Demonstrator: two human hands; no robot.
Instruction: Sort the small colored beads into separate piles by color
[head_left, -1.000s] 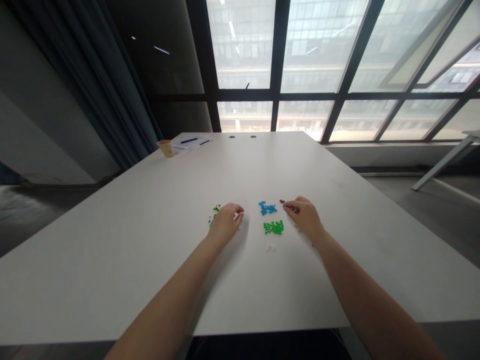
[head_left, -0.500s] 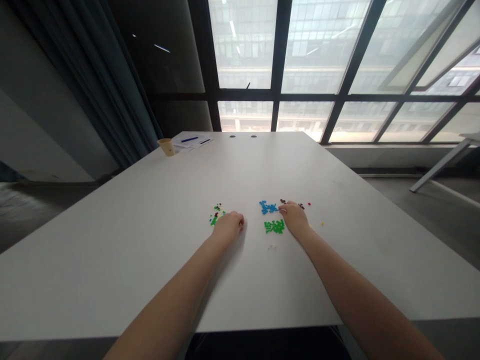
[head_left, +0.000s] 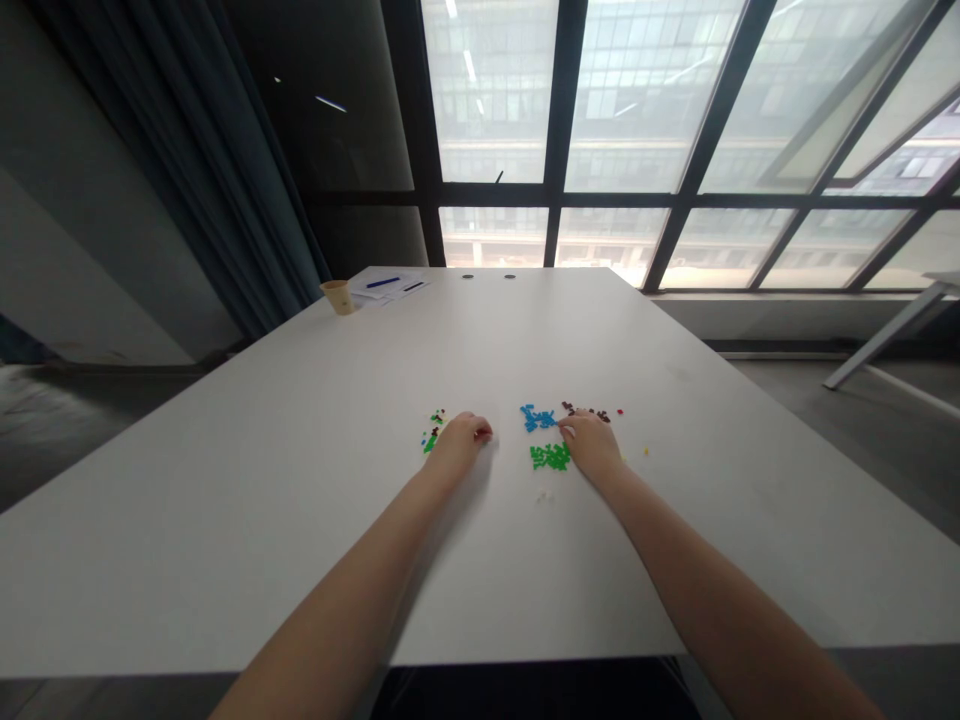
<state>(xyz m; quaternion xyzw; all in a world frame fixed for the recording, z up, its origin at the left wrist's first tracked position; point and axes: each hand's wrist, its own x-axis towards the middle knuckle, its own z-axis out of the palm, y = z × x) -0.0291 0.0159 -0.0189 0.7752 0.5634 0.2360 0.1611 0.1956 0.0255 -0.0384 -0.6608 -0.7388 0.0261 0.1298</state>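
Observation:
My left hand (head_left: 461, 441) rests on the white table (head_left: 495, 570), its fingers curled together; anything between the fingertips is too small to make out. Beside it on the left lies a mixed scatter of tiny pieces (head_left: 431, 441) in green, dark brown and other colours, partly hidden by the hand. My right hand (head_left: 594, 445) is closed, fingertips pressed together at the right edge of a pile of small blue bricks (head_left: 537, 418). Just left of its palm is a pile of green bricks (head_left: 550, 457). Dark brown pieces (head_left: 600, 415) lie beyond its knuckles, partly covered.
A few whitish pieces (head_left: 544, 496) lie nearer me. To the right are a single red piece (head_left: 620, 412) and a yellow piece (head_left: 646, 451). At the far left stand a tan cup (head_left: 339, 298) and papers (head_left: 390, 291) with a blue pen (head_left: 383, 283).
My left hand has shifted slightly right, and its fingers reach out a little more. My right hand stays by the blue bricks, moved only slightly. The whole view has tilted a little.

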